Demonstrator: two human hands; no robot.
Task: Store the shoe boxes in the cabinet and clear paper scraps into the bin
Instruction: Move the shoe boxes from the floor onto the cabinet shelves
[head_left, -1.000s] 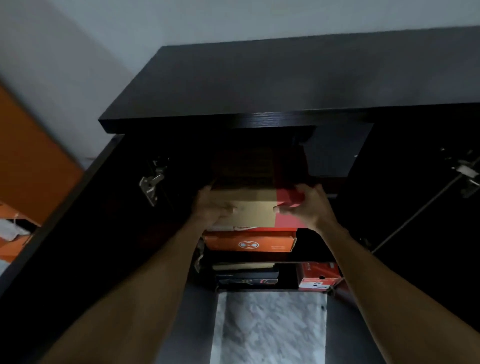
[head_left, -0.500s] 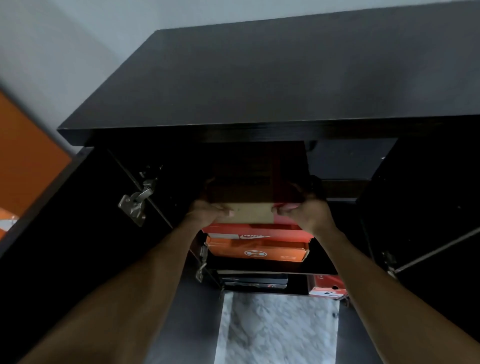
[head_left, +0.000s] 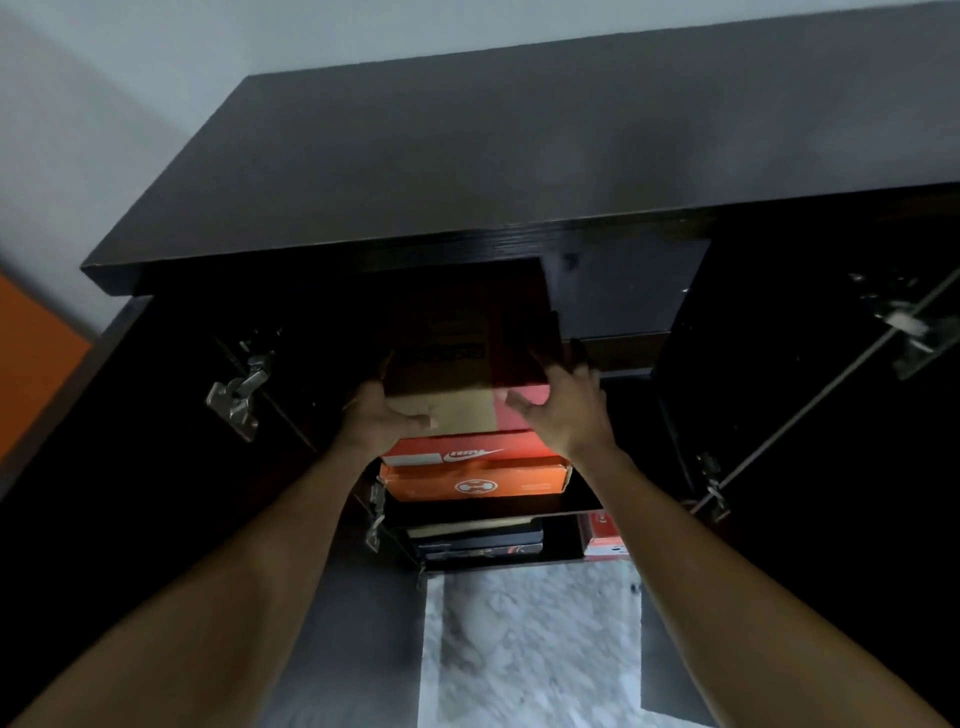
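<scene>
Left hand (head_left: 387, 415) grips the shoe box (head_left: 457, 379) at nine o'clock, right hand (head_left: 563, 410) presses straight-fingered at three; we should push level, square over the orange boxes (head_left: 472, 480).

The cabinet (head_left: 519, 166) is very dark brown, close to black, with fine wood grain along the front edge of its top. The top box (head_left: 457, 410) is tan cardboard on its left part and red on its right. Under it, the red box (head_left: 524, 453) bears a white swoosh and a white label. The orange box (head_left: 415, 480) below has a round white emblem. Black boxes (head_left: 478, 540) lie on the lower shelf. The hinge (head_left: 236, 389) is silvery. The floor (head_left: 519, 649) is white marble veined with grey, the wall (head_left: 156, 78) is pale grey, and the panel (head_left: 31, 364) at far left is orange.
</scene>
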